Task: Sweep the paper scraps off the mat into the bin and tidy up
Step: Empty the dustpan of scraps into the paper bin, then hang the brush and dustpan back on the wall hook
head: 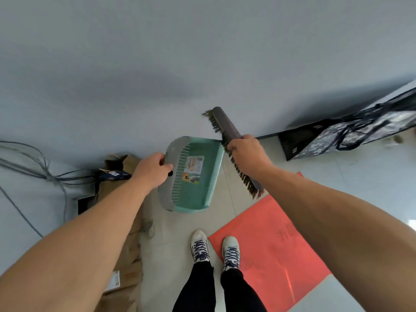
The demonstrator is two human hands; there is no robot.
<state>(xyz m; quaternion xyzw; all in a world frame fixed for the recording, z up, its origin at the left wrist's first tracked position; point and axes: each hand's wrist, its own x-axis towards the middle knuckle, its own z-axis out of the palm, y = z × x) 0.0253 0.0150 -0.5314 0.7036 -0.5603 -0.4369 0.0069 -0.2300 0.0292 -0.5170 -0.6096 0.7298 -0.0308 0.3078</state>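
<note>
Aloft, left hand (153,172) grips dustpan (194,195), handle hidden, right hand (246,154) grips brush (225,124), arm (337,219) overlapping mat (267,242).

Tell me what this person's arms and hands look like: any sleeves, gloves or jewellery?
The left arm and right arm are bare as far as the picture shows, with no sleeves in view. The left hand and right hand wear no gloves, and no watch, ring or bracelet shows.

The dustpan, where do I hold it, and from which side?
Hold the dustpan by its grey back edge, coming from the left, as the left hand does. That edge is raised and curved, easy to wrap round; the opposite lip is flat.
</note>
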